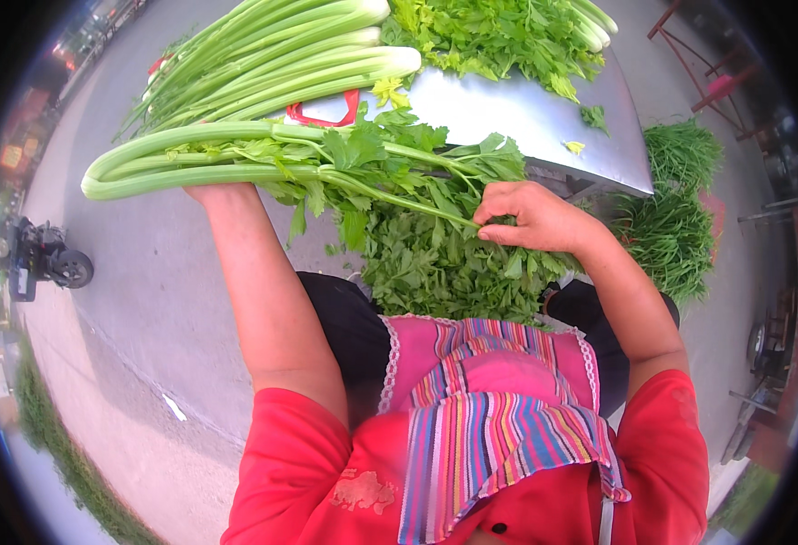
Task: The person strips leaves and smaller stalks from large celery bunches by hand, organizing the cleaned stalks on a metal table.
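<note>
A bunch of leafy celery (195,177) lies across my left hand (225,193), its pale base at the far left and its leaves pointing right. The stalks mostly hide that hand's fingers. My right hand (525,216) pinches a thin celery stalk near its leafy end, with thumb and fingers closed on it. Beyond, trimmed celery bunches (290,65) rest side by side on a metal table (467,102), near loose celery leaves (501,34). Below my hands, a large heap of celery leaves (433,266) sits in front of my lap.
A red plastic handle (324,112) shows at the table's near edge. Bundles of long green leafy vegetables (678,218) are on the ground at right. A red metal frame (705,68) stands at the upper right. A wheeled vehicle (52,262) is at far left.
</note>
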Motion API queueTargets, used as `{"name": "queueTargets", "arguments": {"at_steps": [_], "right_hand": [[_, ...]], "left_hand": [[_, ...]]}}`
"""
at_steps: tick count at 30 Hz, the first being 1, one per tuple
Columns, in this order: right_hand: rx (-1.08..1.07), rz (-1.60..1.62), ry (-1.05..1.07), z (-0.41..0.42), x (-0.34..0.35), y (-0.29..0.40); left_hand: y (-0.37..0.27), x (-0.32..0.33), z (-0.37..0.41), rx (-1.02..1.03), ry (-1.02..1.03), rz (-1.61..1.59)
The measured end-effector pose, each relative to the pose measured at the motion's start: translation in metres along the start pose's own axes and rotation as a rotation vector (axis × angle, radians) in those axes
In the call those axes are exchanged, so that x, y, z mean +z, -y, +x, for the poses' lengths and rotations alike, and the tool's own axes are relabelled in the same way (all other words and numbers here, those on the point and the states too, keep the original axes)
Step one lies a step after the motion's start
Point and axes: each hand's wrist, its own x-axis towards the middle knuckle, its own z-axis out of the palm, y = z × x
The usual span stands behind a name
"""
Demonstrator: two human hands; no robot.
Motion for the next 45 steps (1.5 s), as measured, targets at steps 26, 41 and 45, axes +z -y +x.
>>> {"name": "queueTargets", "arguments": {"at_steps": [26, 41, 45], "right_hand": [[-0.045, 0.839, 0.145, -0.036, 0.041, -0.007], [0.082, 0.519, -0.080, -0.053, 0.061, 0.005], [0.293, 0.691, -0.122, -0.061, 0.063, 0.001]], "left_hand": [[-0.003, -0.101, 0.055, -0.446, 0.227, -0.116], [0.006, -0.021, -0.002, -0.246, 0.063, -0.332], [0.000, -0.001, -0.014, -0.242, 0.286, -0.561]]}}
